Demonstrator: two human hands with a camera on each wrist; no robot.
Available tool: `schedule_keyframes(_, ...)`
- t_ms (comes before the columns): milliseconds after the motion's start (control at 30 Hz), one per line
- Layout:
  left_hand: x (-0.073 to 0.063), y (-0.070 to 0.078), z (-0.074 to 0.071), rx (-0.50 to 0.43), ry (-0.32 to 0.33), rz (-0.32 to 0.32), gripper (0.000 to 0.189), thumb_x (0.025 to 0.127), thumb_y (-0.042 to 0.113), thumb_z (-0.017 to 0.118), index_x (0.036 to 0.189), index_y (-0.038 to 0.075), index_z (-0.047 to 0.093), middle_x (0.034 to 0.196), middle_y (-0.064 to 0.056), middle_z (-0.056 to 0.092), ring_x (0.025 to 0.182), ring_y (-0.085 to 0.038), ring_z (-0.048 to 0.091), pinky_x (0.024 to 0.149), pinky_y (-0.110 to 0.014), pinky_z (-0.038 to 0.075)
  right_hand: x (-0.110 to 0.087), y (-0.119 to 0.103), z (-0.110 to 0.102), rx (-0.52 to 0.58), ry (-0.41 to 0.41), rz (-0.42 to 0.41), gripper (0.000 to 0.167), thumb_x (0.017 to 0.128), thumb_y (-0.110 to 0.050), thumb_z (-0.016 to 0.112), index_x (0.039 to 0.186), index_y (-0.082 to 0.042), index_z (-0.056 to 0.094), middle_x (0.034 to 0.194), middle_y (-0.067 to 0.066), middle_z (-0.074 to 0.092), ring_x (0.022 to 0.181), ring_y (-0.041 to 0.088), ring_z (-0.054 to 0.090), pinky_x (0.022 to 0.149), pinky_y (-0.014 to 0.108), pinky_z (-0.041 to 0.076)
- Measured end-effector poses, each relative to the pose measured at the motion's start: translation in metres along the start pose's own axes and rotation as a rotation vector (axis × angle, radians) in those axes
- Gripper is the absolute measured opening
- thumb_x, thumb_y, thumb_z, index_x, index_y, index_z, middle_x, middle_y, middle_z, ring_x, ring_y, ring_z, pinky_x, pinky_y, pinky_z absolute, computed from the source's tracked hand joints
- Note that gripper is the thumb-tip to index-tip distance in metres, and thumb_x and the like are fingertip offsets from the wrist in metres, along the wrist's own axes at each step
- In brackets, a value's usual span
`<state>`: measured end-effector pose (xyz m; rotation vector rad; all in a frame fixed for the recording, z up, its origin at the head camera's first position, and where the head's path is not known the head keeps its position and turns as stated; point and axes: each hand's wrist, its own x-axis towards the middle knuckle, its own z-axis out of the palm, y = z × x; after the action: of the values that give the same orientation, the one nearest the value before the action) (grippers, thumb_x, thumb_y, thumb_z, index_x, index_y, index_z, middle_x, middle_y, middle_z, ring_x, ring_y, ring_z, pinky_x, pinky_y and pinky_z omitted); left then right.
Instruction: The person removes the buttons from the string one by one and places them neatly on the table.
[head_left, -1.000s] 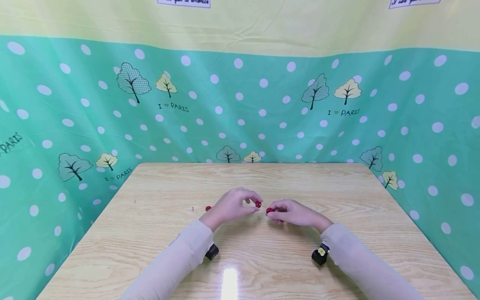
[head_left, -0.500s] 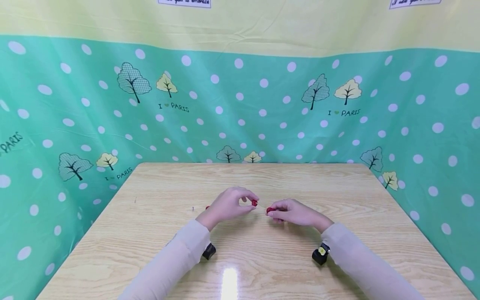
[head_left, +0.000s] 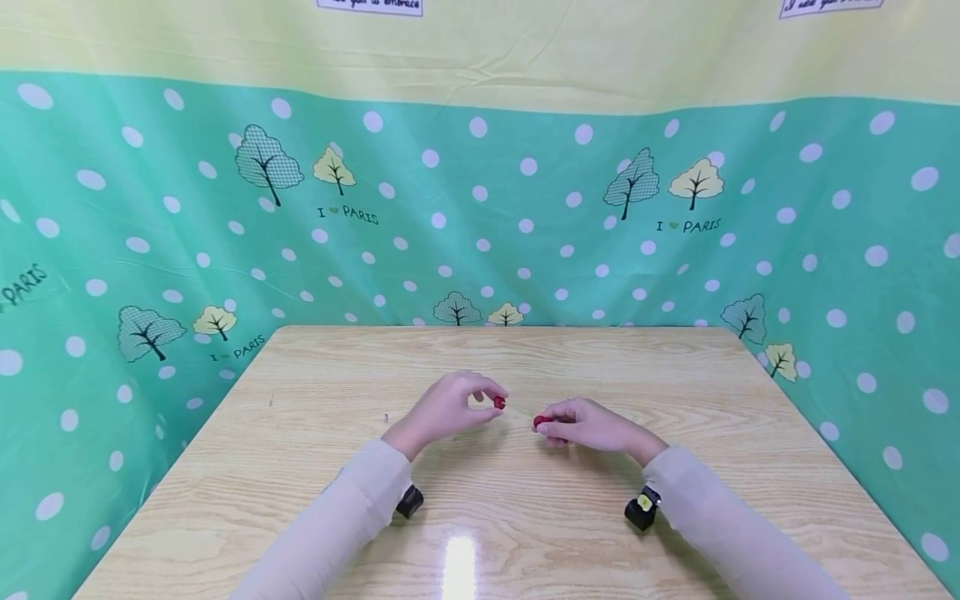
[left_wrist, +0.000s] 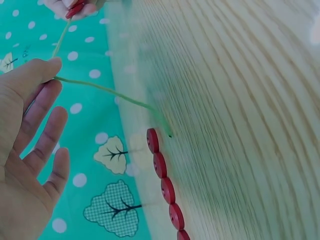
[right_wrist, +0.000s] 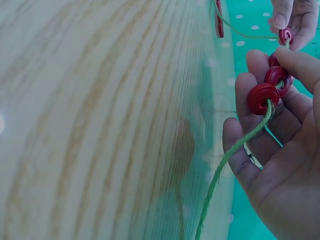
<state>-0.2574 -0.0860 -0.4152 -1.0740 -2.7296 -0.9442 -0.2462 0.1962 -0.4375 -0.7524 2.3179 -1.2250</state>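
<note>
My left hand (head_left: 442, 408) pinches a red button (head_left: 499, 402) between thumb and fingertips, a little above the table. A green string (left_wrist: 100, 86) runs through those fingers, its loose end hanging over the wood. To the right, my right hand (head_left: 588, 425) holds several red buttons (right_wrist: 263, 98) threaded on the same string, which trails down past the palm in the right wrist view. In the left wrist view, a row of loose red buttons (left_wrist: 167, 190) lies on the table below my left hand; my left arm hides it in the head view.
The wooden table (head_left: 570, 533) reaches back to a green dotted cloth (head_left: 525, 225). A tiny grey piece (head_left: 386, 417) lies left of my left hand. Black wrist cameras (head_left: 410, 502) hang under both sleeves.
My left hand has drawn left, away from the right hand, with the pinched button, widening the gap between them. The left forearm now covers the loose button seen earlier. My right hand stays put.
</note>
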Motion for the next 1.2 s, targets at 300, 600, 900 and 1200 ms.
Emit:
schedule_keyframes(300, -0.004, -0.004, -0.004, 0.0, 0.006, -0.003, 0.024, 0.091, 0.021, 0.076, 0.114, 0.014, 0.076, 0.107, 0.009, 0.072, 0.095, -0.018, 0.065, 0.087, -0.041, 0.053, -0.001, -0.002, 0.0, -0.001, -0.003, -0.006, 0.03, 0.103, -0.032, 0.057, 0.107, -0.006, 0.071, 0.08, 0.002, 0.066, 0.07, 0.018, 0.053, 0.059, 0.024, 0.042)
schedule_keyframes(600, -0.007, -0.006, -0.008, 0.006, 0.009, -0.03, 0.022, 0.091, 0.021, 0.076, 0.113, 0.018, 0.076, 0.108, 0.01, 0.072, 0.097, -0.023, 0.066, 0.088, -0.042, 0.052, -0.001, 0.0, -0.001, -0.012, 0.001, -0.002, 0.029, 0.103, -0.033, 0.058, 0.106, -0.007, 0.072, 0.082, 0.007, 0.067, 0.069, 0.017, 0.053, 0.058, 0.023, 0.041)
schedule_keyframes(900, -0.012, -0.012, -0.013, 0.006, 0.028, -0.021, 0.022, 0.09, 0.018, 0.077, 0.111, 0.018, 0.076, 0.107, 0.008, 0.072, 0.095, -0.022, 0.066, 0.087, -0.043, 0.053, -0.002, 0.001, -0.001, -0.024, 0.004, -0.012, 0.03, 0.103, -0.033, 0.057, 0.106, -0.006, 0.072, 0.082, 0.008, 0.067, 0.068, 0.017, 0.053, 0.058, 0.023, 0.04)
schedule_keyframes(1200, -0.017, -0.015, -0.021, 0.068, 0.051, -0.04, 0.021, 0.09, 0.023, 0.077, 0.11, 0.02, 0.076, 0.104, 0.015, 0.071, 0.09, -0.009, 0.062, 0.082, -0.032, 0.052, -0.001, 0.004, 0.0, -0.034, 0.005, 0.001, 0.03, 0.103, -0.036, 0.057, 0.104, -0.009, 0.072, 0.081, 0.005, 0.066, 0.069, 0.017, 0.052, 0.059, 0.024, 0.039)
